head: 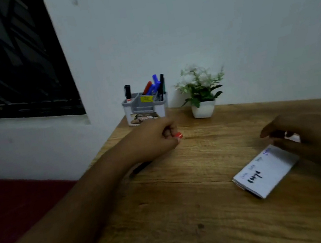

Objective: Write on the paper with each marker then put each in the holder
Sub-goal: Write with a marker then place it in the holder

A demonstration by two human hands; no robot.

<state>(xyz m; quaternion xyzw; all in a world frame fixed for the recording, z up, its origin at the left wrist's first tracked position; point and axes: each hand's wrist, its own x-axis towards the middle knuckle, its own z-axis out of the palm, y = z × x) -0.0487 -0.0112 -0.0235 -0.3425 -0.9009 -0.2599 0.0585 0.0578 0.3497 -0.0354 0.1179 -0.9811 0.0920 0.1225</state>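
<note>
While the left hand (153,138) curls round a marker (141,167), red end poking past the fingers and dark barrel trailing toward 7 o'clock, the right hand (302,138) rests loosely open on the paper (265,172). Light, stiff and smooth, the marker likely suits a mid-barrel pinch. At 12 o'clock on the surface (188,210) stands the holder (145,107).

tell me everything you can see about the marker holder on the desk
The holder is a small grey and white plastic organiser with several open compartments, standing upright at the back left corner of the wooden table, close to the wall. A yellow label sits on an inner divider, and a picture label shows on its lower front. One black-capped marker stands alone in the left compartment; red, blue and dark markers lean together in the right rear one. The left hand is just in front, not touching it.
</note>
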